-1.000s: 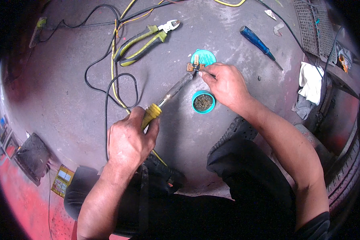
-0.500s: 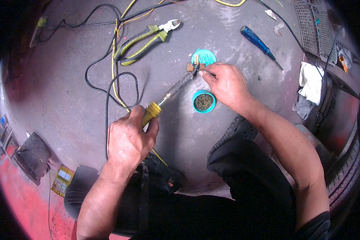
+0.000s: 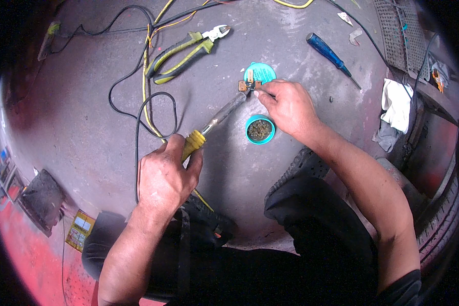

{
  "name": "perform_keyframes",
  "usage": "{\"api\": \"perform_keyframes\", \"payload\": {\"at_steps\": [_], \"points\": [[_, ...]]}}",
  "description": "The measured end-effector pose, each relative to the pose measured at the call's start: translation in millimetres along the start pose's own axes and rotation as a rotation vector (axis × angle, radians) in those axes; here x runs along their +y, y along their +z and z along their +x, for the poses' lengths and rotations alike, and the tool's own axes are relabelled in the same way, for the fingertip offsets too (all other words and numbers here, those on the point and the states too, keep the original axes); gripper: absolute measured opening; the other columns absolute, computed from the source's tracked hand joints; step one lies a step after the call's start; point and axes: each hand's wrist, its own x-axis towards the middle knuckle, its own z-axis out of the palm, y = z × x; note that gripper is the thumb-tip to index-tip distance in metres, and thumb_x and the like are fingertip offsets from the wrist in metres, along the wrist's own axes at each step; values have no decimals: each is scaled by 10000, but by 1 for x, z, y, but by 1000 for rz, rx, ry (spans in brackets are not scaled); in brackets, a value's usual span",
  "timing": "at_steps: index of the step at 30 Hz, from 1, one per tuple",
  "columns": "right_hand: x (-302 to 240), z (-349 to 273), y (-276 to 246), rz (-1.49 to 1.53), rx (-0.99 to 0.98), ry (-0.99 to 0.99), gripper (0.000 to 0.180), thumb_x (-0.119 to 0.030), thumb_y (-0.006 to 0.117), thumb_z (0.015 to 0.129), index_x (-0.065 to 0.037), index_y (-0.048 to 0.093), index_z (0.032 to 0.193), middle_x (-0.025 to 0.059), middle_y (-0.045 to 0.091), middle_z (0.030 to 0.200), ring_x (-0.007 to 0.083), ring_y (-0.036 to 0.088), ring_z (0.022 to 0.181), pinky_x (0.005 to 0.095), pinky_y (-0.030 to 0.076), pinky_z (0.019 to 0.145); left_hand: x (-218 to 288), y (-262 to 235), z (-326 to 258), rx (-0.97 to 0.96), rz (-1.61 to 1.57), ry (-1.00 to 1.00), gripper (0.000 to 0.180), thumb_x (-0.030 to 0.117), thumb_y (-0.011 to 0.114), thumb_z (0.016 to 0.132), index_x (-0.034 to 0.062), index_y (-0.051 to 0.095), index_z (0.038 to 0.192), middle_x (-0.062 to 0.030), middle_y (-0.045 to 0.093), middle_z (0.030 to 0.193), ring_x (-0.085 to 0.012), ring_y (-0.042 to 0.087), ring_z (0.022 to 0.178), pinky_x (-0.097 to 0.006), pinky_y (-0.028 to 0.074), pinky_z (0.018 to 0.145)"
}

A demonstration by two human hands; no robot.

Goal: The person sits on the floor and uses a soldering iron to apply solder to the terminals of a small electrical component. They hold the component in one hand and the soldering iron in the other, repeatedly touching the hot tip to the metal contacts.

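Note:
My left hand (image 3: 166, 173) is wrapped round the yellow handle of a soldering iron (image 3: 220, 120). The iron slants up and away, its tip at a small brown electrical part (image 3: 243, 85) with dark and metal bits on it. From the right, my right hand (image 3: 289, 104) pinches the right side of that part between thumb and fingers; its exact grip is partly hidden. Behind the part lies a round teal lid (image 3: 264, 71). Just below my right fingers stands an open teal tin (image 3: 260, 130) with a brownish, crumbly filling.
Green-and-black cutting pliers (image 3: 181, 57) lie at the far left of centre, a blue screwdriver (image 3: 331, 55) at the far right. A black cable (image 3: 113, 92) loops across the floor at left beside a yellow one. White cloth (image 3: 395, 104) and a tyre (image 3: 441, 224) are on the right.

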Motion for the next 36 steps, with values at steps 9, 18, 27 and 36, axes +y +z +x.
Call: {"api": "perform_keyframes", "payload": {"at_steps": [9, 18, 27, 36], "points": [[-1, 0, 0, 12, -10, 17, 231, -246, 671, 944, -68, 764, 1058, 193, 729, 1011, 425, 699, 916, 528, 555, 810, 0, -2, 0, -6, 8, 3, 274, 231, 769, 896, 11, 615, 950, -221, 702, 758, -399, 734, 720, -465, 576, 641], [-1, 0, -1, 13, -12, 17, 224, -244, 674, 942, -51, 759, 1018, 202, 724, 983, 434, 695, 901, 535, 550, 796, 2, -2, 1, -33, 7, -5, 264, 226, 749, 906, 10, 603, 949, -216, 715, 798, -387, 745, 738, -470, 601, 665], [-3, 0, -1, 7, -14, 27, 217, -239, 672, 943, -42, 756, 979, 219, 716, 923, 453, 689, 863, 549, 546, 771, 0, -3, 0, -29, 23, 6, 262, 215, 752, 902, 9, 592, 934, -215, 712, 791, -374, 749, 731, -463, 604, 666], [-2, -1, -1, 11, -36, 59, 237, -253, 667, 949, -31, 750, 961, 236, 711, 924, 458, 686, 863, 552, 545, 775, -2, 0, 1, -3, 22, 34, 264, 211, 755, 899, 8, 588, 926, -213, 713, 799, -380, 745, 744, -465, 602, 670]]}}
